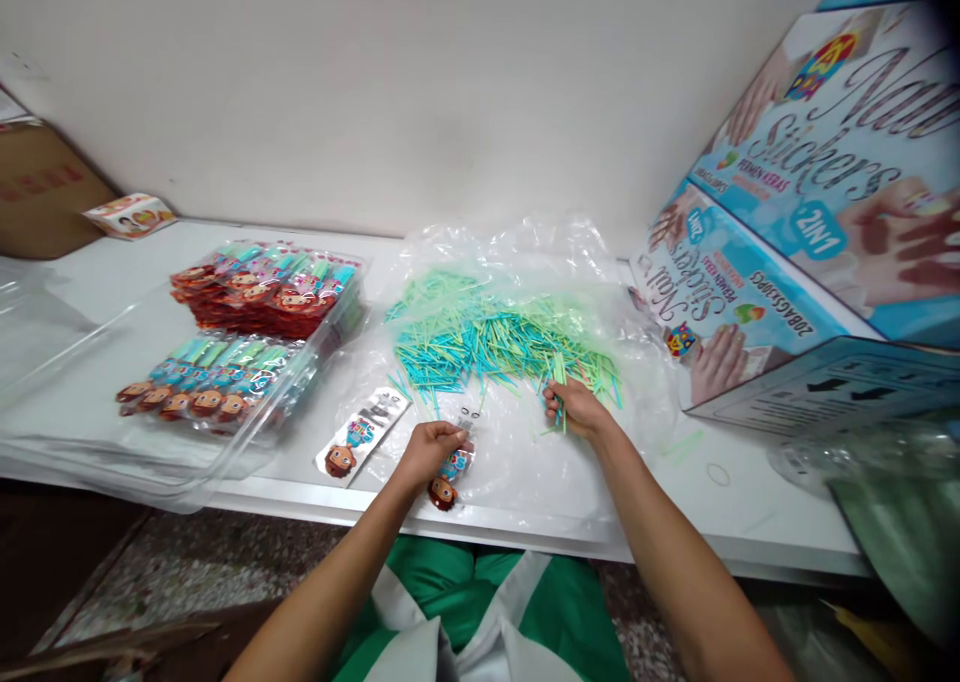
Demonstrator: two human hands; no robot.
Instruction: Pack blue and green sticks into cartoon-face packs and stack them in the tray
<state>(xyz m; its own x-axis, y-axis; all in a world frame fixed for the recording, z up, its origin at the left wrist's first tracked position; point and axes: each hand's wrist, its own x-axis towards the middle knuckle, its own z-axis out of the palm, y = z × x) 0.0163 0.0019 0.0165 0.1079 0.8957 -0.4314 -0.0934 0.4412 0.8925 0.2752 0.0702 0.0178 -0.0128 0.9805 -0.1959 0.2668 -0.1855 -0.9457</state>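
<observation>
Sticks (pixel 495 347): a loose blue and green heap on the clear plastic sheet (pixel 517 462), mid-table.
Right hand (pixel 577 409): fingers curled, pinching a few at the heap's near edge.
Left hand (pixel 431 449): closed on a packet (pixel 448 480), its cartoon head toward the table edge.
Nearby: a second packet (pixel 361 432) just left; filled trays (pixel 247 362) further left; boxes (pixel 750 302) at right.
Doing it well: I'd say pinch by the ends, lift clear of the tangle, and hold the packet flat and steady.
</observation>
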